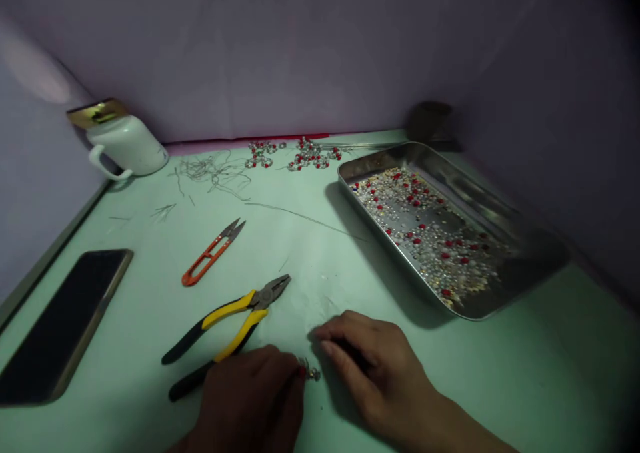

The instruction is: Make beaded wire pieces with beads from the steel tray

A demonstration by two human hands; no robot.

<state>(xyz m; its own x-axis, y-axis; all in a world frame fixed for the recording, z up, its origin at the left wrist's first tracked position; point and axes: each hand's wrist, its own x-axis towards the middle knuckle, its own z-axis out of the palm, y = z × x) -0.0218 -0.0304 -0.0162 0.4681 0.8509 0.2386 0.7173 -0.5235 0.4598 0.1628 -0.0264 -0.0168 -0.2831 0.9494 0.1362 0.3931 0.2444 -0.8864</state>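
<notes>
Head view: beaded piece pinched in left hand grip, beside right hand, grip unclear

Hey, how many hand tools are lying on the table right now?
2. The yellow-handled pliers lie just beyond the left hand, which pinches a beaded piece; the orange snips lie farther back, toward the white mug. That hand could hide more.

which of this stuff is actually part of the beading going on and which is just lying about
Likely part of it: small beaded piece at the left hand, right hand beside it, bead tray, pliers, snips, wire scraps, finished beaded rings.
Lying about: phone, mug.
</notes>
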